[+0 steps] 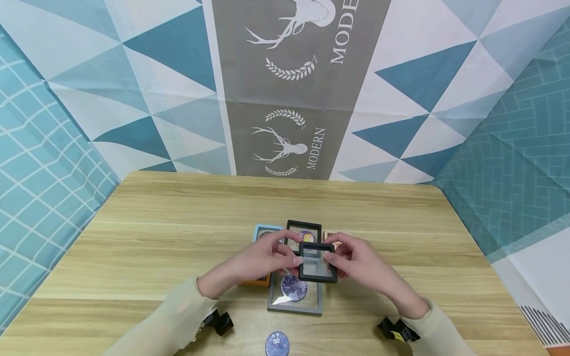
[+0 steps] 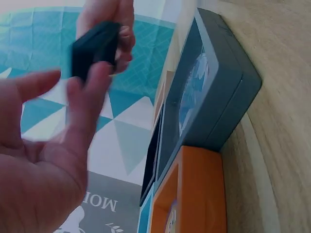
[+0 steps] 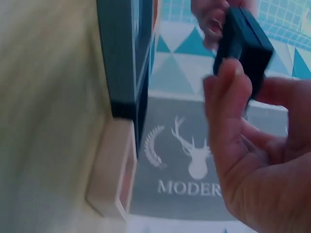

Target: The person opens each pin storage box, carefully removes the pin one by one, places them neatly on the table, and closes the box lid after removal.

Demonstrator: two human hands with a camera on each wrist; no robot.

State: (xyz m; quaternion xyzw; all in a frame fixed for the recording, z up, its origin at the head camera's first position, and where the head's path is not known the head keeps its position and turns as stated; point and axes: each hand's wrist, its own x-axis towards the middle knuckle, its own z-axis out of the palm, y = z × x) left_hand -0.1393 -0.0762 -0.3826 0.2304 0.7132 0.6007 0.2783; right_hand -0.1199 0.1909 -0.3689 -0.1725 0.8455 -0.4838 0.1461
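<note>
Both hands hold a small black display frame (image 1: 318, 278) with clear film, raised above other frames. My left hand (image 1: 271, 252) has its thumb at the frame's left edge and its index finger by the upper left corner. On the opposite side, my right hand (image 1: 356, 259) pinches the right edge, thumb over the front. Seen edge-on in the right wrist view, the black frame (image 3: 243, 46) stands between the two hands. Below it lies a larger grey frame (image 1: 294, 310) enclosing a blue-and-white round disc (image 1: 294, 288).
Behind the hands are another black frame (image 1: 304, 224), a light blue frame (image 1: 256, 232) and a beige frame (image 3: 109, 170). An orange frame (image 2: 201, 189) adjoins the grey one. Nearer on the wooden table (image 1: 133, 267) lies a loose blue disc (image 1: 277, 343). Patterned cloth hangs behind.
</note>
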